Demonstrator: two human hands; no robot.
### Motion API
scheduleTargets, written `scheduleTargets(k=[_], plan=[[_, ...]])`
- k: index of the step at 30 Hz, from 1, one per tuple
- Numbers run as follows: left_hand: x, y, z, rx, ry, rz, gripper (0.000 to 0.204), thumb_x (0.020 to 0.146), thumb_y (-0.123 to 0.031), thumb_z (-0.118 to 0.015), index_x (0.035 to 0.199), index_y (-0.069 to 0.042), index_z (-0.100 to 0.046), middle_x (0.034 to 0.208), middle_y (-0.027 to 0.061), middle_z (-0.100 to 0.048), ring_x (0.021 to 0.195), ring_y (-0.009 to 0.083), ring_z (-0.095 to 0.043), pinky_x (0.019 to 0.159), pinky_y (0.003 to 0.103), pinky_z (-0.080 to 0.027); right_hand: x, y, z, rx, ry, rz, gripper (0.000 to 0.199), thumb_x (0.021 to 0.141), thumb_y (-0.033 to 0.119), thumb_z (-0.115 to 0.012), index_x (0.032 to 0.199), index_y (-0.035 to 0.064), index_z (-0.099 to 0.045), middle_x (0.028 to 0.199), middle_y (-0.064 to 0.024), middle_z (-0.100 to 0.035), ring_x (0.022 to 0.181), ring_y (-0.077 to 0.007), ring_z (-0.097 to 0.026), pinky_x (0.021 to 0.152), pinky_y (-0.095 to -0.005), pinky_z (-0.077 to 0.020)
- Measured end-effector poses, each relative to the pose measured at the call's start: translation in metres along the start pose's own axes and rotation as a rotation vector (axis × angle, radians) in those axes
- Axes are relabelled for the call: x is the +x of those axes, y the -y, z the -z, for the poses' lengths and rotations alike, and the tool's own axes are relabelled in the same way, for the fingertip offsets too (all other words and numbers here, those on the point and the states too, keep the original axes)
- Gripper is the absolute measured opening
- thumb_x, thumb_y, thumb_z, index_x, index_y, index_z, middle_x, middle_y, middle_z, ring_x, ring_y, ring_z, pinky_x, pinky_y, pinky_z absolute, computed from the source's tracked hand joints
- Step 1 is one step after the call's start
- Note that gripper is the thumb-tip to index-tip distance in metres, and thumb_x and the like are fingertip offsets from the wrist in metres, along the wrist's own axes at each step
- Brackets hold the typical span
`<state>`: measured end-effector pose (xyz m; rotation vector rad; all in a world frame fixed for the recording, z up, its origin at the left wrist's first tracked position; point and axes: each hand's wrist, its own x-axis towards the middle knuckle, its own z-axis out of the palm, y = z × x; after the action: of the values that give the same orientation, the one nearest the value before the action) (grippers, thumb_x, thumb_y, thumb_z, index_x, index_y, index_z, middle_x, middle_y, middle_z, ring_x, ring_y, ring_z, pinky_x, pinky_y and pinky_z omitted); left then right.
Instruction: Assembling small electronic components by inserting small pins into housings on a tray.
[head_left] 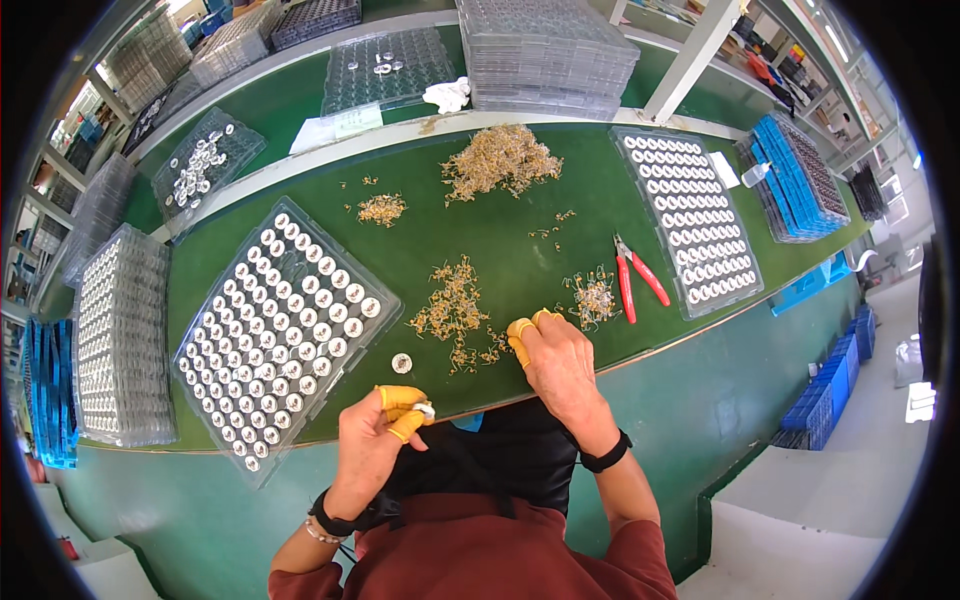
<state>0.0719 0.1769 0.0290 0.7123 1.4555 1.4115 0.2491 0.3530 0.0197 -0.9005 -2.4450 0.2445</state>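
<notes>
My left hand, with yellow finger cots on its fingertips, pinches a small white round part at the table's near edge. Just beyond it, a similar white disc-shaped part lies alone on the green table. My right hand, also in yellow finger cots, is closed with its fingertips down at the right end of a loose pile of small brass-coloured wire pieces. Whatever its fingers hold is hidden. To the left, a clear tray carries rows of white round parts. Red-handled pliers lie right of my right hand.
A bigger heap of brass-coloured pieces sits farther back, with a small pile to its left. Silvery clippings lie beside the pliers. Another filled tray is at right. Stacked trays stand left and behind.
</notes>
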Motion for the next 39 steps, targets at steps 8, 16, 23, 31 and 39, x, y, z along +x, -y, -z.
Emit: scheduleTargets(k=[8, 16, 23, 31, 39], plan=[[-0.001, 0.005, -0.016, -0.074, 0.049, 0.056, 0.014, 0.088, 0.006, -0.061, 0.102, 0.005, -0.061, 0.091, 0.0098, -0.066, 0.078, 0.0144, -0.066, 0.056, 0.023, -0.055, 0.004, -0.001, 0.007, 0.02, 0.162, -0.05, 0.008, 0.075, 0.004, -0.065, 0.08, 0.0038, -0.059, 0.074, -0.0117, -0.057, 0.067, -0.0316, -0.061, 0.055, -0.0418, -0.0475], [-0.002, 0.012, -0.023, -0.105, 0.075, 0.087, 0.015, 0.088, 0.004, -0.062, 0.103, 0.004, -0.061, 0.09, 0.0093, -0.067, 0.076, 0.0138, -0.065, 0.056, 0.023, -0.054, -0.005, -0.007, 0.006, 0.21, 0.035, -0.137, 0.011, 0.076, 0.005, -0.068, 0.086, 0.0058, -0.062, 0.076, -0.0109, -0.057, 0.067, -0.0302, -0.06, 0.057, -0.0404, -0.0479], [-0.004, 0.013, -0.025, -0.106, 0.067, 0.084, 0.015, 0.089, 0.004, -0.062, 0.103, 0.004, -0.061, 0.091, 0.009, -0.067, 0.076, 0.0135, -0.065, 0.055, 0.023, -0.054, -0.007, -0.005, 0.008, 0.049, 0.105, 0.051, 0.013, 0.075, 0.005, -0.071, 0.084, 0.0044, -0.061, 0.079, -0.0098, -0.055, 0.068, -0.0299, -0.058, 0.057, -0.0404, -0.0464], [-0.004, 0.013, -0.033, -0.158, 0.082, 0.098, 0.014, 0.089, 0.004, -0.061, 0.103, 0.004, -0.061, 0.09, 0.009, -0.066, 0.076, 0.0134, -0.065, 0.055, 0.023, -0.054, -0.01, 0.002, 0.014, 0.292, 0.121, -0.209, 0.012, 0.073, -0.001, -0.065, 0.082, 0.001, -0.057, 0.074, -0.0125, -0.059, 0.062, -0.0306, -0.06, 0.056, -0.0378, -0.0483], [0.0, 0.014, -0.042, -0.179, 0.138, 0.097, 0.015, 0.089, 0.003, -0.062, 0.103, 0.004, -0.061, 0.091, 0.0092, -0.066, 0.075, 0.0135, -0.065, 0.055, 0.023, -0.054, -0.022, 0.004, 0.012, 0.793, 0.064, -0.506, 0.013, 0.077, -0.007, -0.062, 0.083, 0.003, -0.056, 0.07, 0.0011, -0.056, 0.06, -0.0046, -0.05, 0.054, -0.0206, -0.0416]])
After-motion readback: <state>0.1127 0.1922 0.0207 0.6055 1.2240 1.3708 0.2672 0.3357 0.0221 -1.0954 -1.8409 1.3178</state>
